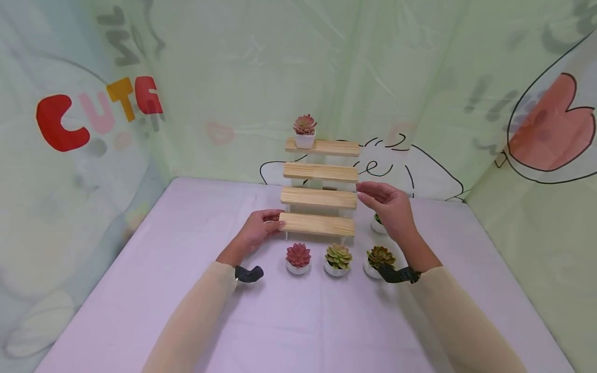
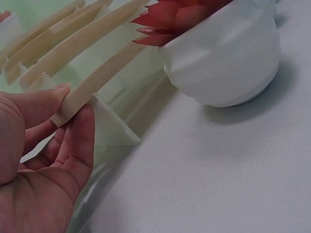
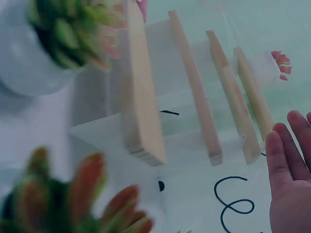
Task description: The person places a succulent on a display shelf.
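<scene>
A four-tier wooden display rack (image 1: pixel 318 198) with pale boards stands before the back curtain. My left hand (image 1: pixel 257 229) pinches the left end of its lowest board (image 2: pixel 92 85), thumb above and fingers below in the left wrist view. Beside the rack's right side is my right hand (image 1: pixel 389 207), fingers nearly straight and holding nothing; in the right wrist view its fingers (image 3: pixel 279 162) are close to the upper boards. A pink succulent (image 1: pixel 305 129) in a square white pot sits at the top board's left end.
In front of the rack stand a red succulent (image 1: pixel 298 256), a green succulent (image 1: pixel 338 257) and a brownish-green succulent (image 1: pixel 379 256), all in round white pots. Another white pot (image 1: pixel 379 225) is partly hidden behind my right hand. Printed curtains surround the white-covered table (image 1: pixel 298 326).
</scene>
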`<state>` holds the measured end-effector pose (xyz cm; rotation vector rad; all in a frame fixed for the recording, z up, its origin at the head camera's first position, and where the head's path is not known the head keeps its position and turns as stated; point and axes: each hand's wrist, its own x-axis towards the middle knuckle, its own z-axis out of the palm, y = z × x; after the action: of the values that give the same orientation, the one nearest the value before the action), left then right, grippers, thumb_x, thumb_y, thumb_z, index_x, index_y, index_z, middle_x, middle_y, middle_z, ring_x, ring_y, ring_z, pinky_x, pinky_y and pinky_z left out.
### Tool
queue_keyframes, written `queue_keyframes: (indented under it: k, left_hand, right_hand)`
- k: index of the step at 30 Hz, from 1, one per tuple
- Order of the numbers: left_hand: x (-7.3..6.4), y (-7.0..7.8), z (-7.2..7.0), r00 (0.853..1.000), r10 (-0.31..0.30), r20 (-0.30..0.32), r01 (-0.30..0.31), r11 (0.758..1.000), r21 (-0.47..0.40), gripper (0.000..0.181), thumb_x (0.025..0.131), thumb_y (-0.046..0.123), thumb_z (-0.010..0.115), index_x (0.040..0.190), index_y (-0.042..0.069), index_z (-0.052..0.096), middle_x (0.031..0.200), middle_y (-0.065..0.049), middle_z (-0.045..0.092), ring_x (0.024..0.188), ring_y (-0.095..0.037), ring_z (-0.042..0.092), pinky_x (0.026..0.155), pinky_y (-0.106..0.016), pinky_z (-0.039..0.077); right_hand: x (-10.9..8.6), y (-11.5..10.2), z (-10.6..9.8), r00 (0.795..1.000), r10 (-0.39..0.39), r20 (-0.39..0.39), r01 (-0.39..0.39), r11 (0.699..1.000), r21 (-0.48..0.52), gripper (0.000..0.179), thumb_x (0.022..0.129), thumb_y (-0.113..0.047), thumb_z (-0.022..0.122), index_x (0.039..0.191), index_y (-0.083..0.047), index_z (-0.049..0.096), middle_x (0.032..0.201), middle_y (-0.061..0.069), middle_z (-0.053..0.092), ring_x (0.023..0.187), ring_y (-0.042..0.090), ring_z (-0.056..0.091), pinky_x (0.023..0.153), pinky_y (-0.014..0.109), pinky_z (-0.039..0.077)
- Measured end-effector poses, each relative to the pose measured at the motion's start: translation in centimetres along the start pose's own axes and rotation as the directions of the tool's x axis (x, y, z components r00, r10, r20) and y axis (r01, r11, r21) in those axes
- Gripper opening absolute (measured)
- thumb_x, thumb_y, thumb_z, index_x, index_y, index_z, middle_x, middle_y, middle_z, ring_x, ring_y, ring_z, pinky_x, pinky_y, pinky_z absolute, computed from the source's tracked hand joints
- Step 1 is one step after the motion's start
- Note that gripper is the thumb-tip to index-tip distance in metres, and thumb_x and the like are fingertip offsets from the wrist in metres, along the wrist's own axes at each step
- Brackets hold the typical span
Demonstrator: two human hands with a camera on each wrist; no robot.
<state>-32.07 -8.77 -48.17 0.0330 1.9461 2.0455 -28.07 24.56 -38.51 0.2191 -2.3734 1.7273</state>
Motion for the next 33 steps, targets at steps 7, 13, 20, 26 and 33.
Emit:
queue_keyframes:
  k: [7, 13, 20, 26, 33]
  left_hand:
    - [-0.1, 0.1, 0.1, 1.0, -0.002, -0.003, 0.002, 1.0, 0.02, 0.047, 0.094, 0.001, 0.071, 0.14, 0.002, 0.06, 0.122, -0.014, 0.061, 0.099, -0.019, 0.065, 0.085, -0.028, 0.061]
    - [0.0, 0.1, 0.1, 1.0, -0.008, 0.0, 0.008, 1.0, 0.019, 0.047, 0.094, 0.002, 0.071, 0.139, 0.002, 0.061, 0.121, -0.013, 0.063, 0.097, -0.017, 0.065, 0.083, -0.027, 0.061]
    - [0.0, 0.1, 0.1, 1.0, -0.013, -0.017, 0.013, 0.999, 0.03, 0.044, 0.095, 0.004, 0.071, 0.139, 0.003, 0.062, 0.121, -0.014, 0.065, 0.099, -0.019, 0.066, 0.085, -0.029, 0.062]
    - [0.0, 0.3, 0.1, 1.0, -0.004, -0.023, 0.004, 1.0, 0.016, 0.044, 0.095, 0.002, 0.07, 0.138, 0.001, 0.062, 0.122, -0.015, 0.065, 0.098, -0.018, 0.067, 0.084, -0.029, 0.062]
    - [0.1, 0.1, 0.1, 0.999, -0.022, -0.023, 0.023, 1.0, 0.022, 0.044, 0.095, 0.004, 0.07, 0.138, 0.003, 0.062, 0.122, -0.015, 0.065, 0.099, -0.018, 0.067, 0.082, -0.027, 0.062]
  right_hand:
    - [-3.8, 1.9, -0.6, 0.999, -0.022, -0.04, 0.022, 1.0, -0.022, 0.046, 0.094, -0.03, 0.076, 0.132, -0.006, 0.067, 0.133, 0.009, 0.07, 0.11, 0.003, 0.069, 0.087, 0.013, 0.056]
    - [-6.8, 3.5, -1.2, 0.999, 0.017, -0.033, -0.019, 0.997, -0.073, 0.047, 0.094, -0.032, 0.076, 0.132, -0.007, 0.067, 0.137, 0.015, 0.067, 0.112, -0.003, 0.065, 0.089, 0.01, 0.053]
    - [-9.1, 5.0, -1.9, 0.994, 0.106, 0.009, -0.103, 0.982, -0.155, 0.057, 0.09, -0.034, 0.08, 0.138, -0.008, 0.062, 0.145, 0.013, 0.061, 0.131, 0.01, 0.059, 0.1, 0.008, 0.046]
    - [-10.4, 5.9, -2.7, 0.967, 0.216, 0.134, -0.171, 0.943, -0.284, 0.078, 0.086, -0.036, 0.084, 0.15, -0.008, 0.048, 0.154, 0.016, 0.05, 0.143, 0.035, 0.046, 0.118, 0.05, 0.041]
    - [-11.3, 6.8, -3.3, 0.939, 0.279, 0.201, -0.223, 0.939, -0.261, 0.09, 0.082, -0.03, 0.088, 0.155, -0.007, 0.04, 0.156, 0.019, 0.045, 0.14, 0.035, 0.047, 0.113, 0.037, 0.047]
